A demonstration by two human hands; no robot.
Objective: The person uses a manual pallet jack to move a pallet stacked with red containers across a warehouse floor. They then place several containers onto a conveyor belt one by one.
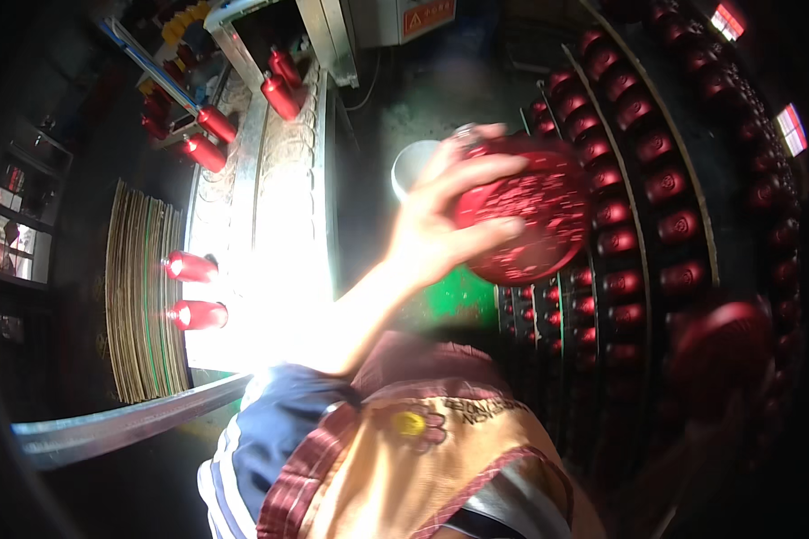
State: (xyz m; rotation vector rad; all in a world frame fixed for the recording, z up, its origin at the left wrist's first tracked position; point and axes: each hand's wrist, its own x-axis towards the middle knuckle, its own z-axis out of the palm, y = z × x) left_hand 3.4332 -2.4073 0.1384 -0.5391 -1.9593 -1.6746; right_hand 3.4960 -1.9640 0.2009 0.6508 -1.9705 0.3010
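Observation:
My left hand [436,211] reaches out over the floor, its fingers and thumb wrapped round a red bottle [539,220]. The bottle looms large and is smeared by motion, with bright glints on its glossy side. A small silvery part [466,133] shows beside my fingers; whether it is the bottle's neck I cannot tell. In the dark lower right, my right hand [733,400] is dim and blurred. Another red bottle [728,337] is at its end, larger and more blurred than those behind, so it appears held. The fingers there are hardly visible.
To the left runs a metal conveyor [288,180] in strong glare, with several upright red bottles [200,314] on and along it. A stack of cardboard sheets [144,296] stands beyond it. Long rows of red bottles [679,225] between boards fill the right. A white round container [411,169] is behind my left hand.

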